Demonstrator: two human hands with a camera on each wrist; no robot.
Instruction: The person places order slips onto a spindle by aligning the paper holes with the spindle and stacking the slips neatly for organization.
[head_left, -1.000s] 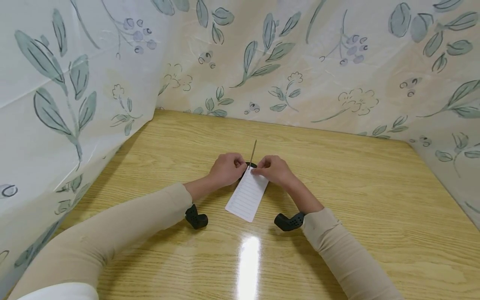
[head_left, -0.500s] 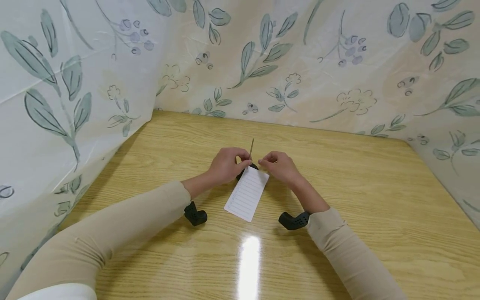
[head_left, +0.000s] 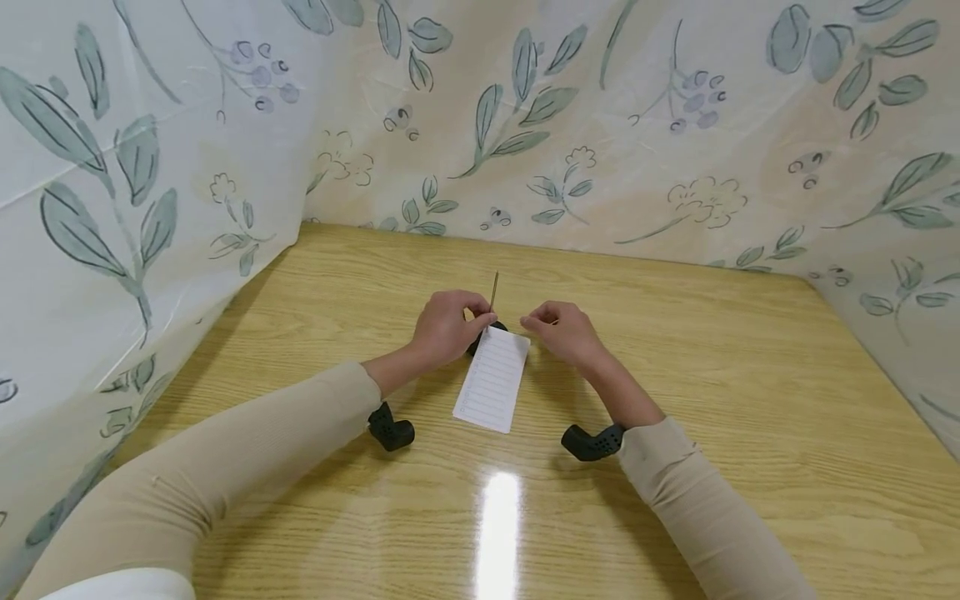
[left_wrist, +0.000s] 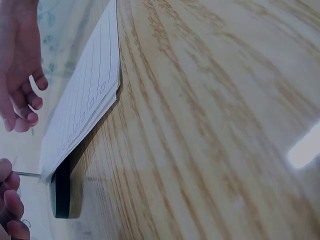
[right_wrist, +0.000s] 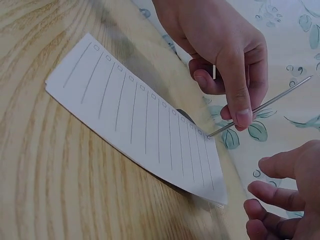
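A slim metal spike [head_left: 494,292] stands upright on a dark round base [left_wrist: 61,192]. Lined paper slips with small checkboxes [head_left: 491,379] lie over the base in a thin stack, pierced by the spike near one top corner. My left hand [head_left: 447,327] pinches the spike between thumb and finger just above the paper, plain in the right wrist view. To the right, apart from the paper, is my right hand [head_left: 564,333], its fingers loosely bent and holding nothing. Most of the base is hidden under the slips.
The wood-grain table [head_left: 712,400] extends on all sides of the slips. Leaf-patterned cloth [head_left: 562,108] hangs behind it and at both sides. Dark wrist-worn devices [head_left: 592,442] jut out by each sleeve cuff.
My right hand has let go of the paper's top corner and drawn off to the right. The left hand has moved from the paper's edge onto the spike.
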